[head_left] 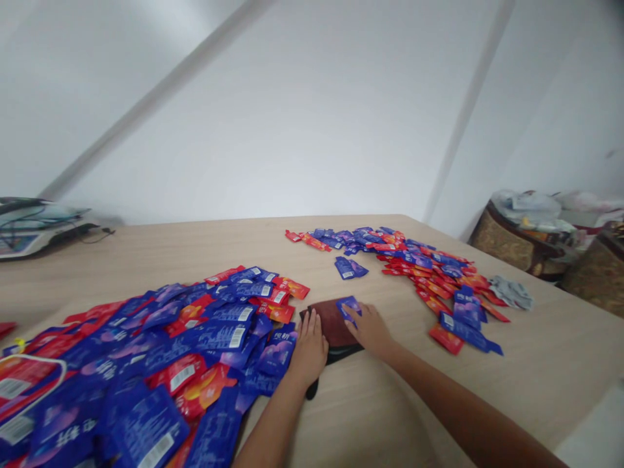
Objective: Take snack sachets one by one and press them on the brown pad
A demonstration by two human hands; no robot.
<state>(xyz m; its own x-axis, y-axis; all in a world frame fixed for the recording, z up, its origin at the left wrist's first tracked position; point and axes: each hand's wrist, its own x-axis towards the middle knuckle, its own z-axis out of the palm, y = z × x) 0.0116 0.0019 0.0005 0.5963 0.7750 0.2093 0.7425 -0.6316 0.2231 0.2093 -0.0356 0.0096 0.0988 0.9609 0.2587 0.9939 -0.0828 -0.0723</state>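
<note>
A flat, dark brown leather-like pad [333,325] lies on the table in front of me, with a black edge showing beneath its near side. My left hand [311,344] rests flat on the pad's left edge, fingers stretched forward. On the pad's upper right part lies a small blue packet [347,304]. My right hand [368,328] reaches in from the right, its fingers apart and the fingertips on that packet. A dark rounded piece [312,389] sticks out by my left wrist, and what it belongs to is hidden.
A big heap of blue and red packets [195,338] covers the left side. Another band of packets [429,273] curves along the right, ending near a grey crumpled cloth [511,292]. Two blue packets [350,267] lie beyond the pad. A device with cables [39,227] sits far left.
</note>
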